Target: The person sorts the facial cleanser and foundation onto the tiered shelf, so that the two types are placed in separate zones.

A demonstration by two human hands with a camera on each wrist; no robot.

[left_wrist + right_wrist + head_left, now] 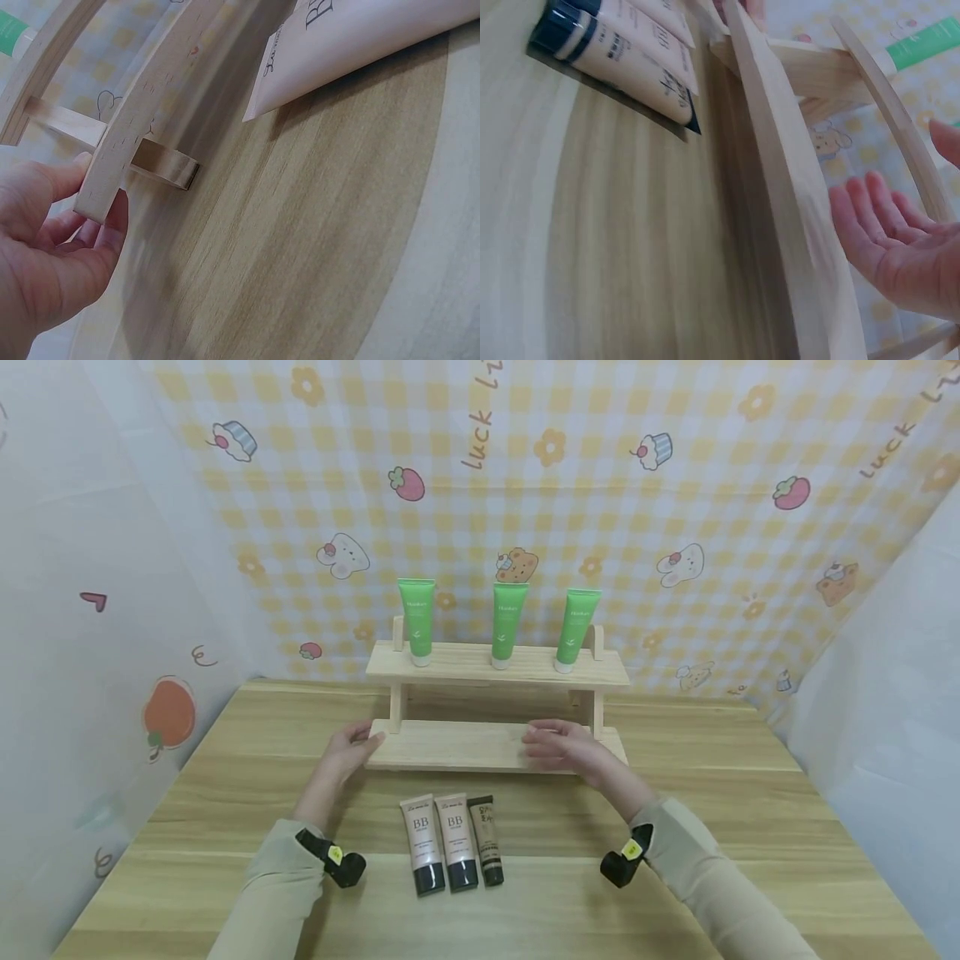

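Stand (pixel 498 678) on the counter (pixel 697 793), cloth (pixel 465 527) behind it, three standing tubes (pixel 507 620) spaced along its upper tier (pixel 461 656), three lying tubes (pixel 456 839) side by side before it, left hand's fingers (pixel 114 221) at the left end of the lower tier (pixel 450 745), right hand's fingers (pixel 885 206) over its right part

The letters "BB" stand in dark capitals on the left pale tube (pixel 424 845) and on the middle pale tube (pixel 457 843), each under a line of script too small to read surely. The slim tube (pixel 487 842) beside them carries dark lettering that cannot be made out. White print, likewise too small, marks the left green tube (pixel 417 622), the middle green tube (pixel 508 625) and the right green tube (pixel 577 629). On the checked cloth (pixel 600 410), "luck" reads twice, slanting upward, with more letters cut off above.
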